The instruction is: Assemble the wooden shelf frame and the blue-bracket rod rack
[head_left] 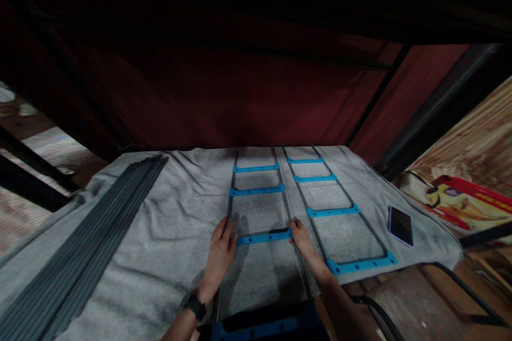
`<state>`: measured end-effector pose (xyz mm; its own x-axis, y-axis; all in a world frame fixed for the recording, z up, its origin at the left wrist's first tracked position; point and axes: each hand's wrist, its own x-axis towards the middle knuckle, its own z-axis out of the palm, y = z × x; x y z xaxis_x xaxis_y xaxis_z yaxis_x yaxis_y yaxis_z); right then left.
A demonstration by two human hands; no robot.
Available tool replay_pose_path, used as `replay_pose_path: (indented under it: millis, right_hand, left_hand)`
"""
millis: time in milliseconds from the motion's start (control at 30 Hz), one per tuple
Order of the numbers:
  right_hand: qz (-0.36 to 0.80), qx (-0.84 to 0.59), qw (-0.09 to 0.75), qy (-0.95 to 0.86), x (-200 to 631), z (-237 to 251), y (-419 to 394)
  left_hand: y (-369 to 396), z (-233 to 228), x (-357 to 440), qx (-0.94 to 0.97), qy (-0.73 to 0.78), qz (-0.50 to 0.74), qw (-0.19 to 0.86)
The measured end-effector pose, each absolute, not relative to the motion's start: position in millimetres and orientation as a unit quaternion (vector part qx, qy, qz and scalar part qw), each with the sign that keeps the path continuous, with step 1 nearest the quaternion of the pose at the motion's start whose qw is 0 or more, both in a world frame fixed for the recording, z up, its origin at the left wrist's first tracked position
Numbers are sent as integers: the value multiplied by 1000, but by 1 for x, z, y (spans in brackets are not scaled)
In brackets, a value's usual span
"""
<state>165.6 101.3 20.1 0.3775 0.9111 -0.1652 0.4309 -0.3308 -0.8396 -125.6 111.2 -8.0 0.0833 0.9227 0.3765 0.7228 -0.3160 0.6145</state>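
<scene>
A ladder-like frame of thin grey rods joined by blue crossbars lies lengthwise on a grey cloth. My left hand (222, 248) is closed around the left end of one blue crossbar (264, 237), where it meets the left rod. At the opposite end, my right hand (301, 237) grips the same crossbar beside the right rod (287, 205). Farther away on this frame are two more blue crossbars, and another blue crossbar (264, 329) sits at the near end, close to my body. A dark watch (194, 306) is on my left wrist.
A second rod frame with blue crossbars (362, 265) lies just to the right. Several loose grey rods (92, 234) are bundled at the left on the cloth (172, 234). A phone (400, 225) rests near the right edge. A dark red panel (240, 96) stands behind.
</scene>
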Motion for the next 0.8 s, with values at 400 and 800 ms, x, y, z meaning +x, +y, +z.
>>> replay_pose_path:
  millis: [400,800]
  right_hand:
    - [264,-693,445,-503,130,90,77]
    - [373,-563,479,-561,112,147,63]
  left_hand:
    - [235,132,-18,750,464,373,288]
    - [258,238,-20,645,417,303,564]
